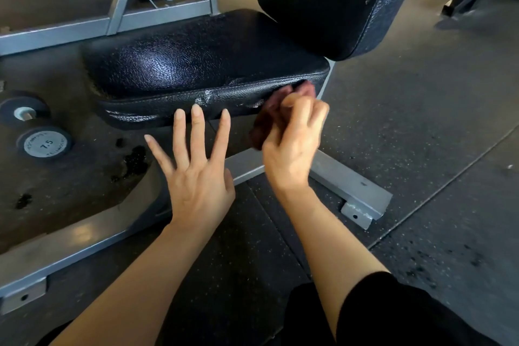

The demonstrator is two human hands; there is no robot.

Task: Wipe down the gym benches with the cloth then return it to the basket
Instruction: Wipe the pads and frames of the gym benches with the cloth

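Black padded seat (pixel 196 64) of a gym bench fills the middle of the view, its leather-look cover cracked and scuffed white along the near edge. Rising from the seat's right end is the upright backrest (pixel 331 0), also black and worn at its side seam.

Right hand (pixel 292 137) is curled round a dark reddish cloth (pixel 269 115), gripping it against the seat's near side wall at the right corner; the cloth is blurred, and part of it hangs below the pad. Left hand (pixel 196 168) is open with fingers straight and spread, its fingertips at the lower near edge of the seat, left of the cloth; whether they touch the pad cannot be told.

Grey steel frame (pixel 351 185) of the bench runs under the seat, with a bolted foot plate on the dark speckled rubber floor (pixel 421 126) to the seat's right and below. Further grey bars cross behind the seat. Left of the seat, on a scuffed brown floor panel, lie two dumbbells seen end-on: one (pixel 46 144) marked 7.5, and another (pixel 24 112) just beyond it. Black sleeve (pixel 379 312) covers the right arm at the elbow.
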